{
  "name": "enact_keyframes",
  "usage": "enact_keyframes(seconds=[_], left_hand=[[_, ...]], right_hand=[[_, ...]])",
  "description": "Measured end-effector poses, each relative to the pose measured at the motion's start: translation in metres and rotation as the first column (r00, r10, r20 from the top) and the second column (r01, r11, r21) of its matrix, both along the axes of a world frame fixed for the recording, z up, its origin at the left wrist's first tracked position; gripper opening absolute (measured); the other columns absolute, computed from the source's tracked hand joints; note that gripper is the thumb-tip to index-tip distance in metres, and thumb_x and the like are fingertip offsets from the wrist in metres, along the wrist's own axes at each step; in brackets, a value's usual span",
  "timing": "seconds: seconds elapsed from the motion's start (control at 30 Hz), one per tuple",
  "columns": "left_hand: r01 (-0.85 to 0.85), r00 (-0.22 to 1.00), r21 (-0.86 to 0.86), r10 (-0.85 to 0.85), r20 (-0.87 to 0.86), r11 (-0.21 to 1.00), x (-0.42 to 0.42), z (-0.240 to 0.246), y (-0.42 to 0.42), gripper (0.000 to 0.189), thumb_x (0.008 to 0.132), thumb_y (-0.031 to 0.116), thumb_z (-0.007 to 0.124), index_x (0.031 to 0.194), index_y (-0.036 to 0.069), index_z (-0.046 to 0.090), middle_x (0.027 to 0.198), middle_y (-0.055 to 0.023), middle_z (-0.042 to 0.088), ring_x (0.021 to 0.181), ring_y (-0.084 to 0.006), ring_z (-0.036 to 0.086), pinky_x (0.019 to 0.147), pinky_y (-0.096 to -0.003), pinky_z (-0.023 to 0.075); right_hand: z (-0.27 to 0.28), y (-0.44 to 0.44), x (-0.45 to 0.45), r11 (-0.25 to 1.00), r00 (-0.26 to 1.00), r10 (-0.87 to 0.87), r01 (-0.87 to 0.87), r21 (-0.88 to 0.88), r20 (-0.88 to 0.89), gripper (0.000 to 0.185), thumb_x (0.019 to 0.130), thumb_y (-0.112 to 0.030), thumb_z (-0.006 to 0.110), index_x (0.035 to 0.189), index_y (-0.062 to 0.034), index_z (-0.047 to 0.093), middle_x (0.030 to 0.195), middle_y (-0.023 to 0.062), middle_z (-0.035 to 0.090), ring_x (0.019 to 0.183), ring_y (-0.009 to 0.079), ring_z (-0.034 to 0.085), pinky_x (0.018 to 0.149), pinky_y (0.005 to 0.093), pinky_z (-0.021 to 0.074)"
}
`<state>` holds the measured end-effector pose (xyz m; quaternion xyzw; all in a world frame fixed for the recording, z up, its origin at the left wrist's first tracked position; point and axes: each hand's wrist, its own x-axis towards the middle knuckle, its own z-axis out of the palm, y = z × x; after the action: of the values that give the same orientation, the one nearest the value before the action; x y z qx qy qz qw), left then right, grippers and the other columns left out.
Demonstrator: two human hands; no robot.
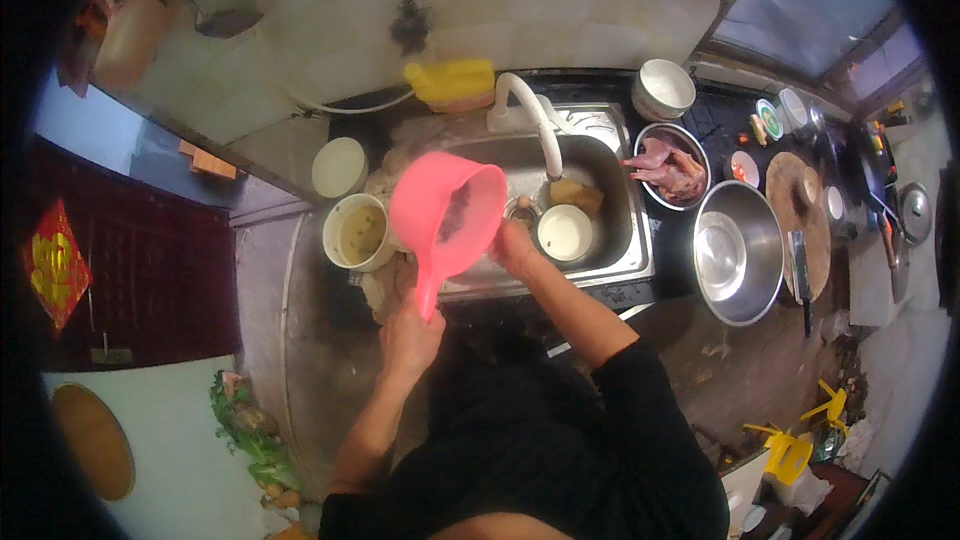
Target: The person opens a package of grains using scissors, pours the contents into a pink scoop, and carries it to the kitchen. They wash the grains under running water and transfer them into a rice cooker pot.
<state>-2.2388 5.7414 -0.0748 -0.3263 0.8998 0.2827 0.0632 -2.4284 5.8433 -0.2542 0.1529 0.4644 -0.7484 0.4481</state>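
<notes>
My left hand [409,341] grips the handle of a pink plastic water dipper [420,195], which is tilted over the left side of a steel sink [641,240]. At the dipper's right rim is my right hand [515,246]; its fingers are mostly hidden, and whether they grip the rim is unclear. A white bowl [566,232] sits in the basin beside a yellowish sponge or cloth [576,196]. Above them curves a white faucet [536,109]. Left of the dipper stands a white pot [356,232] holding cloudy liquid with small pieces in it.
A pale lid or plate [340,167] and a yellow jug [454,82] stand behind. Rightward are a bowl of raw poultry [671,169], stacked bowls [664,90], a large steel basin [739,251], and a round cutting board [795,180] with a cleaver [799,266] along its edge.
</notes>
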Motion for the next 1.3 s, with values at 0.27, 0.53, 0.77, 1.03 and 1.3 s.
enact_keyframes(seconds=[0.27,0.53,0.77,1.03,1.3], left_hand=[[0.095,0.995,-0.068,-0.094,0.012,0.993,-0.005,0.005,-0.017,0.025,0.085,0.022,0.055,0.103,0.004,0.056,0.09,-0.0265,0.065,0.09,-0.0468,0.061,0.077,-0.0552,0.0471],[0.237,0.971,-0.126,-0.238,0.002,0.963,-0.011,-0.007,-0.047,0.031,0.085,0.023,0.058,0.108,0.003,0.054,0.087,-0.0261,0.065,0.084,-0.0461,0.063,0.074,-0.0558,0.0483],[0.291,0.952,-0.213,-0.261,0.158,0.933,-0.018,-0.017,-0.063,0.033,0.085,0.022,0.057,0.112,0.004,0.052,0.088,-0.0232,0.066,0.082,-0.0446,0.064,0.073,-0.0545,0.0488],[0.2,0.961,0.254,-0.24,0.139,0.946,-0.01,0.012,-0.036,0.031,0.077,0.013,0.058,0.105,0.0,0.061,0.069,-0.0099,0.059,0.051,-0.0203,0.056,0.049,-0.0358,0.0471],[0.628,0.564,0.572,-0.815,0.133,0.528,-0.014,0.045,0.158,0.033,0.073,0.013,0.07,0.103,0.003,0.062,0.077,-0.003,0.061,0.062,-0.0126,0.058,0.055,-0.03,0.0467]], right_hand=[[0.015,0.015,0.004,0.932,0.91,0.204,-0.067,0.357,-0.362,0.027,0.093,-0.026,0.047,0.088,-0.005,0.063,0.067,0.0055,0.062,0.049,0.0161,0.056,0.043,0.0316,0.0441],[0.015,0.064,0.036,0.61,0.345,0.601,0.386,0.692,-0.721,0.018,0.083,-0.018,0.062,0.095,-0.0045,0.067,0.111,0.015,0.061,0.09,0.0368,0.061,0.077,0.0457,0.0516],[0.047,0.091,0.073,0.548,0.247,0.675,0.462,0.697,-0.695,0.06,0.076,-0.004,0.062,0.133,0.0013,0.044,0.147,0.0208,0.033,0.121,0.0401,0.048,0.093,0.0469,0.0471],[0.041,0.186,0.145,0.676,0.348,0.491,0.427,0.601,-0.799,0.047,0.08,-0.006,0.059,0.127,-0.0047,0.054,0.139,0.0217,0.044,0.115,0.0392,0.053,0.094,0.0451,0.0471],[-0.012,0.367,0.258,0.642,0.614,0.417,0.323,0.696,-0.67,0.028,0.084,-0.01,0.056,0.111,-0.008,0.063,0.098,0.0208,0.067,0.092,0.0402,0.063,0.078,0.0468,0.0523]])
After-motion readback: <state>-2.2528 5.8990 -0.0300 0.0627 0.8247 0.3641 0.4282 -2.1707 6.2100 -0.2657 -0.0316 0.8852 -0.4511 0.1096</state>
